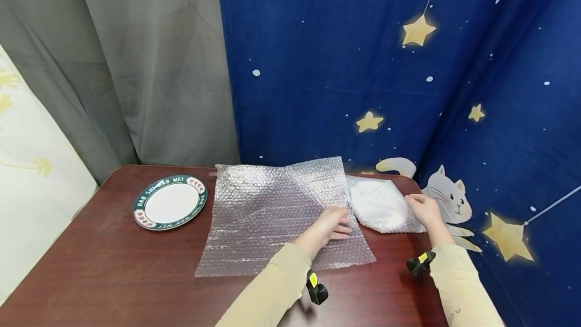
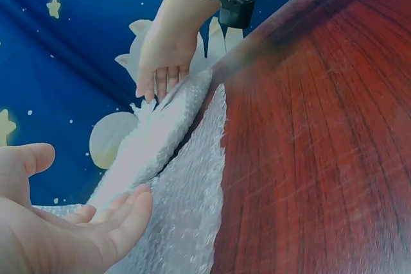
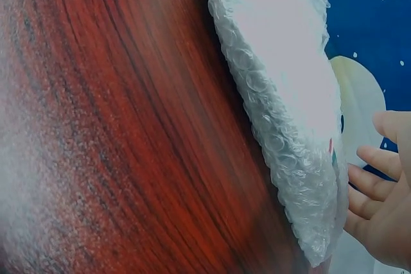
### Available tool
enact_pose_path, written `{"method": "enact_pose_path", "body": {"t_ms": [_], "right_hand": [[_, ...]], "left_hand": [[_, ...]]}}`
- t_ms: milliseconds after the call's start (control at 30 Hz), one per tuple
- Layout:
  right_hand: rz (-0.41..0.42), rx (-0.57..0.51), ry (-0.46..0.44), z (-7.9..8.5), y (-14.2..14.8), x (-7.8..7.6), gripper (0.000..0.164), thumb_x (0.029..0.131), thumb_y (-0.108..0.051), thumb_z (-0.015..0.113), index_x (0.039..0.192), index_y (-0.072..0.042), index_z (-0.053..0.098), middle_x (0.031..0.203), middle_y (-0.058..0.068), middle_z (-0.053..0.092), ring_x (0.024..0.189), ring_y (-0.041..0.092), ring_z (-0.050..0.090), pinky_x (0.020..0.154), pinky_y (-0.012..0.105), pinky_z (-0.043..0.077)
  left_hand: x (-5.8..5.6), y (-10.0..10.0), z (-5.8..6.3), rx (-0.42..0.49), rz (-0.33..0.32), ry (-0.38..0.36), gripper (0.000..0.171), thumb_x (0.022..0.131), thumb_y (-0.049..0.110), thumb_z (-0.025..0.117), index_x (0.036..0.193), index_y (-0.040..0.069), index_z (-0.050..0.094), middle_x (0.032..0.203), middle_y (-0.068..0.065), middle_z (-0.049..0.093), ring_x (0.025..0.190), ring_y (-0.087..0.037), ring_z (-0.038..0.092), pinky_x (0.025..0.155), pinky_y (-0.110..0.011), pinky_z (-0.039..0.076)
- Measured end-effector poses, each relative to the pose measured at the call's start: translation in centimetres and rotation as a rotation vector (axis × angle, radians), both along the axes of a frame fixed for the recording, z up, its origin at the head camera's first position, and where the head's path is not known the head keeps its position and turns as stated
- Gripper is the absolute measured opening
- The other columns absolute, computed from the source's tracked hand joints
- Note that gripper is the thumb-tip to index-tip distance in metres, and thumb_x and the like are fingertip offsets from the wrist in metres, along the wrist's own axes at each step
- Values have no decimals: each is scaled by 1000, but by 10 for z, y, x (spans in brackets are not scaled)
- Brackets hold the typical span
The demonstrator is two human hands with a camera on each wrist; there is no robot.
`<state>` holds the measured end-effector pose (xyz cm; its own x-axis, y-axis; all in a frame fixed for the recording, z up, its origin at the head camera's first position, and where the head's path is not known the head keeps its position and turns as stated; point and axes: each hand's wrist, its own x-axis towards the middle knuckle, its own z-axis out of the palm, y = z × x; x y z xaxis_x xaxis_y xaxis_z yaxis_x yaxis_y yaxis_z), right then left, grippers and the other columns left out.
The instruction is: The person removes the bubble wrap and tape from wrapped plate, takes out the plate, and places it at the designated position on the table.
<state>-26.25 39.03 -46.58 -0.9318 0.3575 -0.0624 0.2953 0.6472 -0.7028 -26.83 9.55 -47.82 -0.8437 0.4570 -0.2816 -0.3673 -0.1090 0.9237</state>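
Observation:
A sheet of bubble wrap [image 1: 258, 216] lies spread over the middle of the table. Above its right edge is my left hand [image 1: 328, 226], fingers loosely bent, with nothing between thumb and fingers in the left wrist view. To the right lies a flat bubble-wrapped bundle [image 1: 381, 206], a round white shape showing through the film. My right hand [image 1: 425, 211] is at the bundle's right side, its fingertips right at the wrap and its palm bare in the right wrist view. A white plate with a green lettered rim [image 1: 170, 202] sits at the left.
The reddish-brown wooden table [image 1: 113, 266] runs back to a grey curtain [image 1: 159, 64] and a blue star-patterned curtain [image 1: 317, 64]. The bundle lies close to the table's far right corner. A dark camera is strapped on each wrist.

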Motion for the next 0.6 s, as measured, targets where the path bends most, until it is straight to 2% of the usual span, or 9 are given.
{"method": "enact_pose_path", "body": {"t_ms": [267,600], "right_hand": [[16,9,-24,-3,2,-2,62,101,-38,39,136,14,40,139,36,35,128,49,33,103,57,30],[-25,-17,-28,-9,7,-4,62,101,-38,40,134,14,42,139,37,34,129,50,30,105,57,27]], "left_hand": [[0,11,-5,44,-9,-25,52,93,21,55,135,-7,40,119,-27,54,101,-39,61,81,-48,53],[1,20,-8,67,11,-67,52,93,17,53,136,-9,39,121,-28,55,104,-39,61,84,-48,52]]}}
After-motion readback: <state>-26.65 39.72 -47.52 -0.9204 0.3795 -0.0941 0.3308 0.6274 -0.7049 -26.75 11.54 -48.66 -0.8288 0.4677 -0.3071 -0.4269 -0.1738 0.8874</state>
